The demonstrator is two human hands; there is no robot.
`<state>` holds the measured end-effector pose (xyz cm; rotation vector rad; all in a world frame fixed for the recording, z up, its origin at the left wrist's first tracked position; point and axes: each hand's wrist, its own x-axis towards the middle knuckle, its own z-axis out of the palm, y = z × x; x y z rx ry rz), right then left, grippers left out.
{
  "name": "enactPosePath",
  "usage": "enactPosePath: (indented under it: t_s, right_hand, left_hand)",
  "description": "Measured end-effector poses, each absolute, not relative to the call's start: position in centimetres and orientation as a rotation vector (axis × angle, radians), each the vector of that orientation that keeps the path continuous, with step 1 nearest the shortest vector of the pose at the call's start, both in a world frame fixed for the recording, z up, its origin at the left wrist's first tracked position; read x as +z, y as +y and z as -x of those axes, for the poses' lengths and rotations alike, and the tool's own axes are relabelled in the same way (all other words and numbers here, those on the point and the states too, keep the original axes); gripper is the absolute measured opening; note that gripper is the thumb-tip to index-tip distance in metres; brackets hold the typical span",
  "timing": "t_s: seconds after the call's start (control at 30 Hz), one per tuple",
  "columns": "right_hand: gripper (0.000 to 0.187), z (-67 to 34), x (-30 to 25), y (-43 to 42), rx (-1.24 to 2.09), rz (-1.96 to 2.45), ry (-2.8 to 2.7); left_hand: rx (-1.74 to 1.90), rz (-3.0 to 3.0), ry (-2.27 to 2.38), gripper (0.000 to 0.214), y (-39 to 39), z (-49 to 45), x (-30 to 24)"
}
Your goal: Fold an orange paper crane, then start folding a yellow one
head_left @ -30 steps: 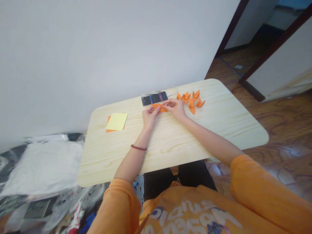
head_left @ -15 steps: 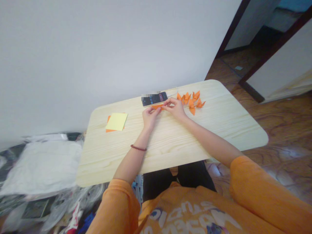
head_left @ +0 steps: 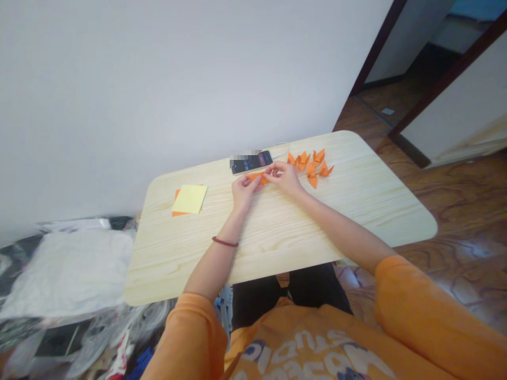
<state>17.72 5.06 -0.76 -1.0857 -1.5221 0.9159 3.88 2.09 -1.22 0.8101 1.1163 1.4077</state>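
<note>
A small folded piece of orange paper (head_left: 257,176) is held between my two hands, just in front of the phone. My left hand (head_left: 244,191) pinches its left part between thumb and fingers. At the paper's right end, my right hand (head_left: 283,177) grips it with thumb and forefinger, the other fingers curled. The fingers cover part of the paper, so its exact folds cannot be made out. Right beyond my right hand, several folded orange paper cranes (head_left: 312,171) stand in a cluster.
A phone (head_left: 251,162) with a lit screen and a cable lies at the back of the wooden table (head_left: 178,264). Yellow square paper (head_left: 190,198) rests over orange sheets (head_left: 176,213) on the left. The wall (head_left: 178,79) rises behind. White bags (head_left: 75,274) lie beside the table's left edge.
The fingers have shifted slightly on the folded orange paper, and a little more of it shows between them. Everything else stays in place.
</note>
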Motion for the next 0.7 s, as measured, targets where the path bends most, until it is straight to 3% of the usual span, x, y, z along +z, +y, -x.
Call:
enactPosePath:
  t_s: [0.2, 0.47, 0.7]
  right_hand:
    - [0.011, -17.80, -0.95, 5.08, 0.862, 1.086, -1.574]
    - [0.011, -18.18, -1.08, 5.19, 0.415, 0.949, -1.838]
    - [0.011, -18.43, -1.75, 5.65, 0.303, 0.806, -1.919]
  left_hand:
    - [1.412, -0.810, 1.105, 0.026, 2.28, -3.86, -1.36]
    - [1.405, -0.761, 1.116, 0.020, 2.47, -3.77, -1.18]
    - [1.368, -0.714, 1.112, 0.021, 2.52, -3.38, -0.71]
